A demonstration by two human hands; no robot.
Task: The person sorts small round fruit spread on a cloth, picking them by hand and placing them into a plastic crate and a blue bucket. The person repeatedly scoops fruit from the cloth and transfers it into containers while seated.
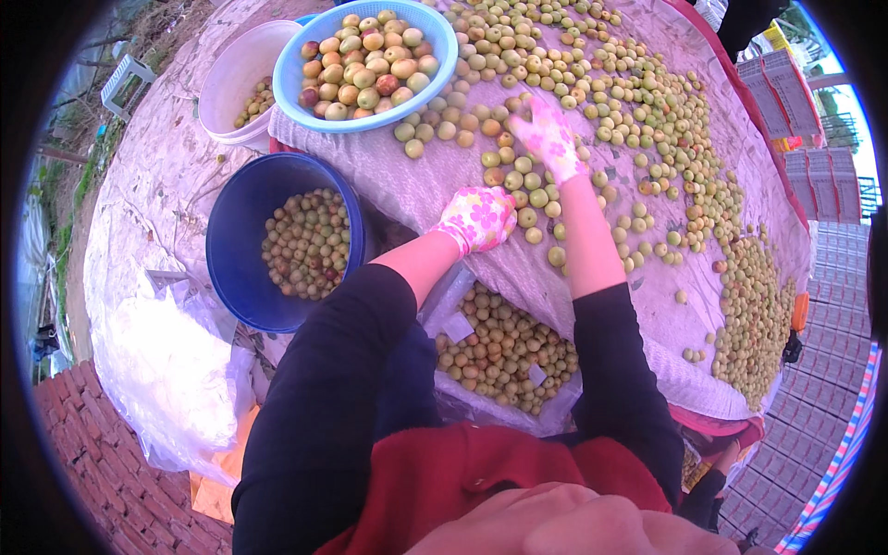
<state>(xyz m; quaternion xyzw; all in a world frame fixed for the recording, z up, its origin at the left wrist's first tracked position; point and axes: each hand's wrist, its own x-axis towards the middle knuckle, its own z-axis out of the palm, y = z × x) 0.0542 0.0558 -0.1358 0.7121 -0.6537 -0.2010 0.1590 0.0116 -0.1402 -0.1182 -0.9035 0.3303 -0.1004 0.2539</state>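
Small green and reddish fruits [638, 120] are spread over a pale cloth [647, 314]. My left hand [476, 218], in a floral glove, is curled closed above the cloth's near edge; what it holds, if anything, is hidden. Farther forward, my gloved right hand [546, 139] reaches among the fruits with fingers apart. Below my hands is a lined box of fruit [504, 347]. Left of them stands a dark blue bucket [231, 245] with smaller fruits in it. Above, a light blue basket [439, 69] holds larger fruits.
A white bucket [222, 74] stands behind the basket. Plastic bags [166, 370] lie at the left, near stacked bricks [102, 444]. A white stool [125, 83] is at the upper left. Flat cartons [777, 92] are stacked at the right. Another person's arm [712, 486] shows at lower right.
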